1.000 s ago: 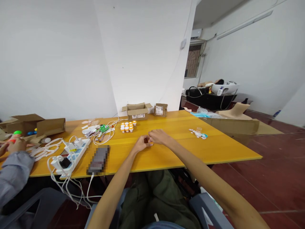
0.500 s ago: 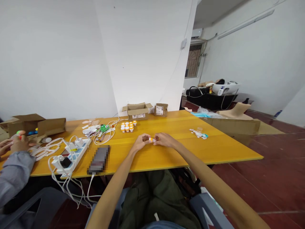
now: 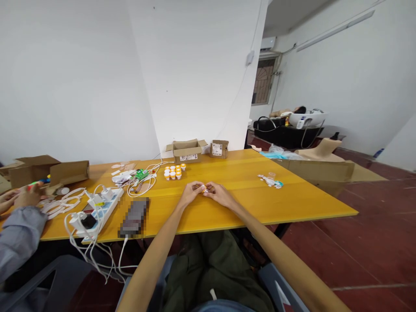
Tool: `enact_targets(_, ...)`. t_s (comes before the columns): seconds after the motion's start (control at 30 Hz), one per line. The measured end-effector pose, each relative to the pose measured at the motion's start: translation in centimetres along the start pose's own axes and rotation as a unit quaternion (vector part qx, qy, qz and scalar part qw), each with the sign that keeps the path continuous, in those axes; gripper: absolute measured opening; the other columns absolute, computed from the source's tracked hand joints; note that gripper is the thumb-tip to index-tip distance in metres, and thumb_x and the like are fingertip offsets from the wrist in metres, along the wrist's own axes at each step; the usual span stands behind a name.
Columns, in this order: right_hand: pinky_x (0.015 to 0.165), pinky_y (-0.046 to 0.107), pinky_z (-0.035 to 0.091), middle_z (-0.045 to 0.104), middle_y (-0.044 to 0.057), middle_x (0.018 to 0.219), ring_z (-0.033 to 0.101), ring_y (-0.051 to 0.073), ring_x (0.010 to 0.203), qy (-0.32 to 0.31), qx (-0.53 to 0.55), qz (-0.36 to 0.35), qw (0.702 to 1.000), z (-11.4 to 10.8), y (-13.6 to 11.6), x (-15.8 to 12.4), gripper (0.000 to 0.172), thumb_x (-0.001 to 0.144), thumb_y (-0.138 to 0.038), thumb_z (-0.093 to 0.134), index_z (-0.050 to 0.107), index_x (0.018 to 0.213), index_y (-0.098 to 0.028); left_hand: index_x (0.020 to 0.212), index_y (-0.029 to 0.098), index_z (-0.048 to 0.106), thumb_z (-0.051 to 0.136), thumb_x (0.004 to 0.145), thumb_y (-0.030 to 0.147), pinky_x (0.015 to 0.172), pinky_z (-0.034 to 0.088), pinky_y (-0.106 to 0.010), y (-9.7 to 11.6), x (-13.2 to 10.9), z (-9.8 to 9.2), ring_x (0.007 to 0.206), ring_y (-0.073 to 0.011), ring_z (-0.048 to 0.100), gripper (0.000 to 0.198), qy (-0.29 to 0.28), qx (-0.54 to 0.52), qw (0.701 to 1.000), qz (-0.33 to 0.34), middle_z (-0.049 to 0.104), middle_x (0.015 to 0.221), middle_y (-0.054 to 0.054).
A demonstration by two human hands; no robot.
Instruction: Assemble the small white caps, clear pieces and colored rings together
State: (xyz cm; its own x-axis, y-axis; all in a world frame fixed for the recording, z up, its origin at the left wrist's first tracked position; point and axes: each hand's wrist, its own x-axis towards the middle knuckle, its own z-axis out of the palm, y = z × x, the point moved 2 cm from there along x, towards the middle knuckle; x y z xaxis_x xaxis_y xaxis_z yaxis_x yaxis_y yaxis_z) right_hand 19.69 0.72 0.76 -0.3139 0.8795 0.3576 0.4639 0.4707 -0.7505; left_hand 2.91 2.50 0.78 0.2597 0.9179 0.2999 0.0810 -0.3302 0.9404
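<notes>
Above the yellow table, my left hand (image 3: 191,193) and my right hand (image 3: 219,194) meet, fingertips pinched on a small bottle (image 3: 205,189) with white and orange on it. Fingers cover most of the bottle, so its shape is only partly visible. Beyond my left hand, several similar small bottles with white tops and orange rims (image 3: 173,172) stand in a tight cluster. One of them sits slightly apart at the back right of that group.
An open cardboard box (image 3: 186,151) and a smaller carton (image 3: 219,149) stand at the back edge. Left are a phone (image 3: 134,217), a power strip (image 3: 103,212) and tangled white cables. Small white-and-teal parts (image 3: 273,181) lie right. A co-worker's hands (image 3: 24,197) are at far left.
The small bottle has been turned between my hands, with its white end now facing up more. My right hand has shifted slightly left, closer to my left hand.
</notes>
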Motion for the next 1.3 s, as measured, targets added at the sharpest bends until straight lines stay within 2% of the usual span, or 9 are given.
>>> enact_targets(0.17,0.07,0.029,0.049,0.074,0.002,0.083,0.067,0.019,0.077,0.041,-0.036,-0.005,0.999,0.7,-0.2,0.0,0.015,0.08,-0.035,0.071,0.068,0.088,-0.023,0.085,0.017,0.077,0.081,0.07,0.046,0.076,0.056,-0.031,0.1,-0.2,0.1,0.08,-0.0206,0.071,0.032,-0.005,0.005,1.0,0.0,0.078,0.086,-0.007)
enact_targets(0.4,0.069,0.029,0.049,0.074,0.003,0.084,0.068,0.02,0.078,0.075,-0.042,0.017,0.996,0.9,-1.3,-0.4,0.011,0.081,-0.033,0.067,0.069,0.088,-0.024,0.088,0.019,0.08,0.078,0.075,0.047,0.081,0.056,-0.032,0.6,-0.3,-0.1,0.088,-0.0229,0.071,0.031,0.002,0.032,0.999,0.024,0.078,0.093,-0.008)
enact_targets(0.83,0.068,0.029,0.049,0.073,0.001,0.079,0.064,0.019,0.072,0.06,0.052,0.036,0.996,1.1,-0.4,-0.2,0.021,0.073,-0.041,0.072,0.07,0.083,-0.022,0.092,0.022,0.082,0.08,0.071,0.048,0.083,0.054,-0.034,0.5,-0.3,-0.5,0.087,-0.0231,0.069,0.033,-0.018,0.022,0.999,0.031,0.077,0.09,-0.008)
enact_targets(1.0,0.067,0.028,0.048,0.069,-0.001,0.075,0.062,0.017,0.071,0.044,0.079,0.023,0.996,1.5,0.3,0.1,0.026,0.074,-0.045,0.071,0.067,0.081,-0.02,0.093,0.021,0.082,0.082,0.069,0.048,0.087,0.053,-0.035,0.5,-0.3,-0.4,0.09,-0.0238,0.069,0.036,-0.021,0.008,1.0,0.009,0.078,0.092,-0.008)
enact_targets(1.3,0.072,0.031,0.05,0.073,0.003,0.082,0.065,0.02,0.076,0.075,-0.036,0.005,0.997,1.1,-1.1,-0.3,0.015,0.078,-0.036,0.073,0.07,0.085,-0.023,0.083,0.018,0.079,0.085,0.062,0.049,0.078,0.057,-0.034,0.6,-0.4,-0.3,0.083,-0.0234,0.072,0.038,0.004,-0.015,1.0,-0.016,0.079,0.087,-0.008)
